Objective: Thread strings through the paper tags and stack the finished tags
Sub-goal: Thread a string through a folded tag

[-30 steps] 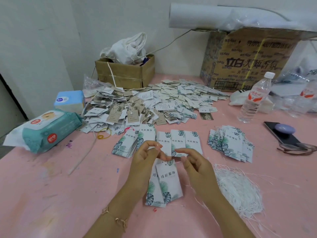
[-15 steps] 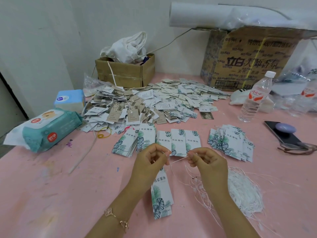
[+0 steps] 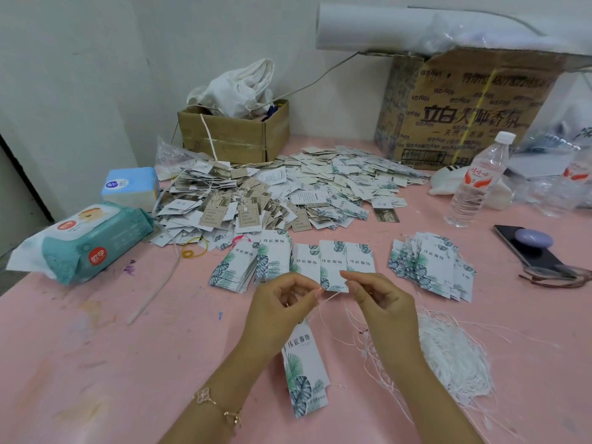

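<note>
Table (image 3: 96, 363): pink, with small purple and blue marks.
Tags (image 3: 333, 261): white, teal-green leaf print, dark characters.
String (image 3: 330, 296) and string bundle (image 3: 455, 357): white.
Wipes pack (image 3: 89, 241), left edge: teal and white, red round labels.
Bottle (image 3: 477, 184): clear, white cap, red-orange label.
Carton (image 3: 464, 113), far edge: brown, dark lettering, yellow strap.

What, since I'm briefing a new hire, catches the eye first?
A heap of tags sprawls across the far middle of the pink table. Nearer, the left hand and right hand pinch one white string above a leaf-print tag; a tangle of white strings lies right of them.
</note>
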A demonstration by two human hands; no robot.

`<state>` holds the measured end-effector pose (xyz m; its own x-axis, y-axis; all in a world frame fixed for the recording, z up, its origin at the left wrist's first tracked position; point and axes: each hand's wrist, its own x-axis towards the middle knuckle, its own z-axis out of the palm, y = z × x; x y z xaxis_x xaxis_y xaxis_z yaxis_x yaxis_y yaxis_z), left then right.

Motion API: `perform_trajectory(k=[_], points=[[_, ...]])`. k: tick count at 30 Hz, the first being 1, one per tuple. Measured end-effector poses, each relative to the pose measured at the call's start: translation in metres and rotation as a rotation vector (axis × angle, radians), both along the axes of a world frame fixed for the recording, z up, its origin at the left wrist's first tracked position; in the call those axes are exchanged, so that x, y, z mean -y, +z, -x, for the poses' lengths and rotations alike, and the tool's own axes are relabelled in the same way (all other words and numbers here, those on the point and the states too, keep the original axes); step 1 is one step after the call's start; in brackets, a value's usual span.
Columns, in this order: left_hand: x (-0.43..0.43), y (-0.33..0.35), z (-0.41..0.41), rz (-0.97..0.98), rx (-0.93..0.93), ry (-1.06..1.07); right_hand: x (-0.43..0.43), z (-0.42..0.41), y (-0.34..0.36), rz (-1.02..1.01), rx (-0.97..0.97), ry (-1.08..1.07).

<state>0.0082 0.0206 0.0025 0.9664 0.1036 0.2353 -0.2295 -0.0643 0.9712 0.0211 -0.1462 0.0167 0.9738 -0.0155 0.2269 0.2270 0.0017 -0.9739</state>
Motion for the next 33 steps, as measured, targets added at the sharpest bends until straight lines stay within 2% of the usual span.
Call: perform_trajectory(k=[6,17,29,33], points=[[-0.002,0.001,0.000,0.010,-0.034,0.008,-0.002,0.002,0.008,-0.192,-0.084,0.057],[0.001,0.005,0.005,-0.061,0.024,0.001,-0.009,0.009,0.006,-0.089,-0.072,0.136],[0.003,0.005,0.006,-0.121,0.046,0.037,-0.010,0.010,0.007,0.027,-0.058,0.121],[0.003,0.005,0.006,-0.113,0.062,0.049,-0.010,0.010,0.006,0.009,-0.039,0.098]])
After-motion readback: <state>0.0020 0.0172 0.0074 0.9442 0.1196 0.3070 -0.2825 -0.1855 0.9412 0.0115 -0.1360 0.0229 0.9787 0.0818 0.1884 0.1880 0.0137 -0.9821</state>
